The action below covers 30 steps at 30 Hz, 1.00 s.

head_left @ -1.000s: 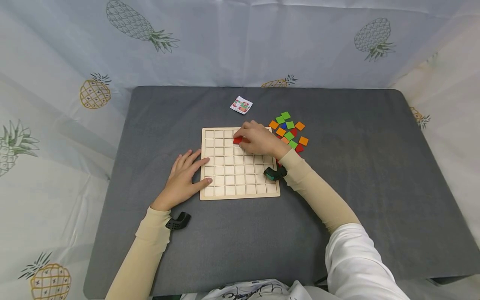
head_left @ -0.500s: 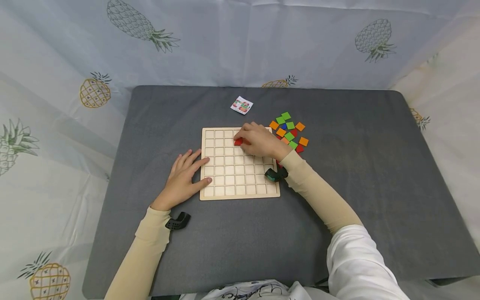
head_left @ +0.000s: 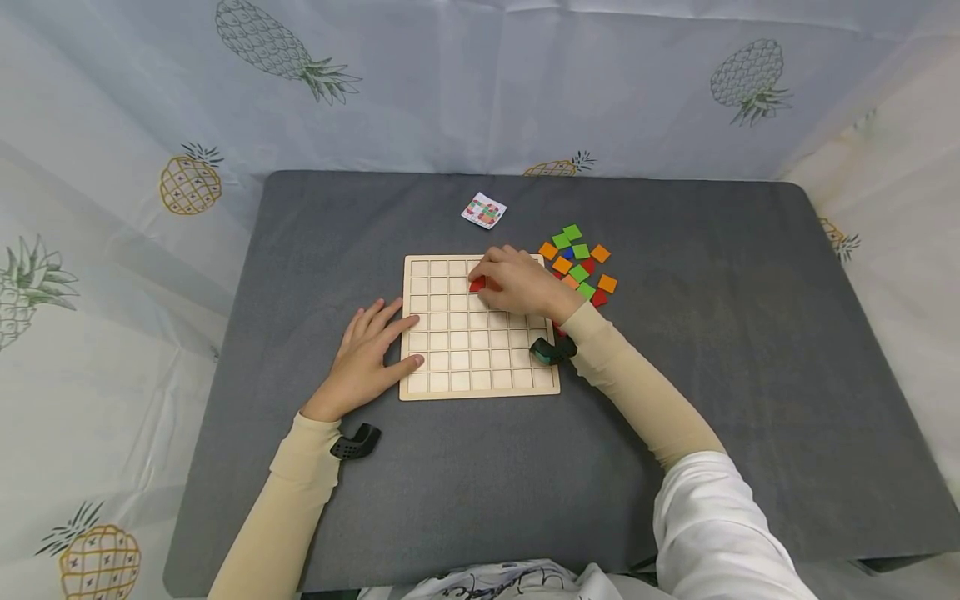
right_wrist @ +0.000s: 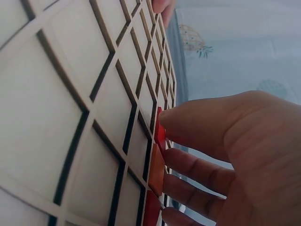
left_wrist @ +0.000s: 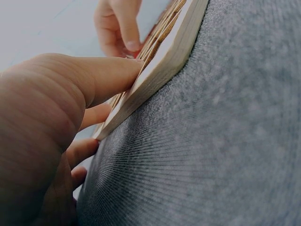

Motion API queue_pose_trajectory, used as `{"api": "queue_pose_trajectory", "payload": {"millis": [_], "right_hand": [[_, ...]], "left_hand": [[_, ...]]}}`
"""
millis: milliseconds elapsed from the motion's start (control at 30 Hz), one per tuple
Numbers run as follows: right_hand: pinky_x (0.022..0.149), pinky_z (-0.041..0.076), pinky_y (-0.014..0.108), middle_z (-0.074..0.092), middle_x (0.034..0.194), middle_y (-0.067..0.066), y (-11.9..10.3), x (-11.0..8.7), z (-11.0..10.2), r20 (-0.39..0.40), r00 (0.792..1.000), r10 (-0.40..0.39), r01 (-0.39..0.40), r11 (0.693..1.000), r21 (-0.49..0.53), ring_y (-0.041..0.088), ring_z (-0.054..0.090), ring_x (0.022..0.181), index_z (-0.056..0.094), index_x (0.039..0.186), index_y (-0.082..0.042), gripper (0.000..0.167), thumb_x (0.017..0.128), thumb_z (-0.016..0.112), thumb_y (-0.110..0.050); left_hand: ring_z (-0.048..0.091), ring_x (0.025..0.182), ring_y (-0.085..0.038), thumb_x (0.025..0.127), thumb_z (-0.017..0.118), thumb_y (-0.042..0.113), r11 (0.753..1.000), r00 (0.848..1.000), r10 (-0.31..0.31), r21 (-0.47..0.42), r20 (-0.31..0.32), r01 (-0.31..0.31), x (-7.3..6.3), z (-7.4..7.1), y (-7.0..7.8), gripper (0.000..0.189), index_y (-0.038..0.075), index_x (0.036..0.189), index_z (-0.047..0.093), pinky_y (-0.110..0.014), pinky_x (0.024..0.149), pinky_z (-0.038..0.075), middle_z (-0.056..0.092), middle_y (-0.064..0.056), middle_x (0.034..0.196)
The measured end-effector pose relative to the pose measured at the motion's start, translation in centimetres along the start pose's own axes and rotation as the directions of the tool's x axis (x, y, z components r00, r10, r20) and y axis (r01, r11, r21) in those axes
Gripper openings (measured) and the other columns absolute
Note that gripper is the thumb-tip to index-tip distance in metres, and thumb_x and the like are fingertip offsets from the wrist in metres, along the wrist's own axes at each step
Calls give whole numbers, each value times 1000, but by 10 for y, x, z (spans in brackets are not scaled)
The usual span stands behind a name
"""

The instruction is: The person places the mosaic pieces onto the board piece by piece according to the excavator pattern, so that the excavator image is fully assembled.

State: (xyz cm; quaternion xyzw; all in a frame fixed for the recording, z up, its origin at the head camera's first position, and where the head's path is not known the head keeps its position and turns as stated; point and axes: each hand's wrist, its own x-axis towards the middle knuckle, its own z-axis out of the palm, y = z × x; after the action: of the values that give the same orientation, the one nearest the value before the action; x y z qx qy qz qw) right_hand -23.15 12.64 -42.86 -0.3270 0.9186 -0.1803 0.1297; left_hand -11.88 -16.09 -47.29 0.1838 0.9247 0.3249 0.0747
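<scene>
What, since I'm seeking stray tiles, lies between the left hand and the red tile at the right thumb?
Between the left hand and red tile, the head view shows only bare board squares.

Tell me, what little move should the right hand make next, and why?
Probably press the red tile flat onto the wooden board: the right hand has its thumb against it, beside an orange tile, while the left hand touches the board's edge.

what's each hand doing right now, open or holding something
Left hand: open, touching the edge of the wooden board.
Right hand: closed, holding a red tile at its thumb tip.
</scene>
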Motion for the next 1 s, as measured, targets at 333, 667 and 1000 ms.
{"api": "queue_pose_trajectory", "payload": {"millis": [333, 667, 1000], "right_hand": [[88, 40, 39, 61, 130, 8, -3, -13, -18, -54, 999, 6, 2, 989, 151, 25, 48, 108, 68, 129, -10, 32, 102, 61, -25], [96, 43, 43, 60, 132, 9, 2, -41, -42, -88, 996, 29, -7, 969, 246, 30, 47, 118, 67, 130, -7, 32, 102, 60, -22], [97, 48, 50, 60, 131, 10, 23, -69, -57, -155, 980, 125, -81, 962, 262, 30, 49, 122, 66, 131, -6, 33, 101, 62, -20]], "left_hand": [[7, 159, -32, 93, 71, 43, 1000, 1000, -15, 3, 12, 15, 1, 1, -2, 68, 18, 152, 48, -53, 129, -3, 25, -10, 169], [8, 159, -33, 94, 71, 43, 1000, 1000, -1, -5, 7, 1, 1, 0, -1, 66, 19, 151, 49, -52, 129, -3, 25, -10, 168], [8, 159, -33, 94, 70, 43, 1000, 1000, 1, -4, 12, -1, 1, 1, -2, 67, 19, 152, 48, -53, 129, -2, 25, -10, 169]]}}
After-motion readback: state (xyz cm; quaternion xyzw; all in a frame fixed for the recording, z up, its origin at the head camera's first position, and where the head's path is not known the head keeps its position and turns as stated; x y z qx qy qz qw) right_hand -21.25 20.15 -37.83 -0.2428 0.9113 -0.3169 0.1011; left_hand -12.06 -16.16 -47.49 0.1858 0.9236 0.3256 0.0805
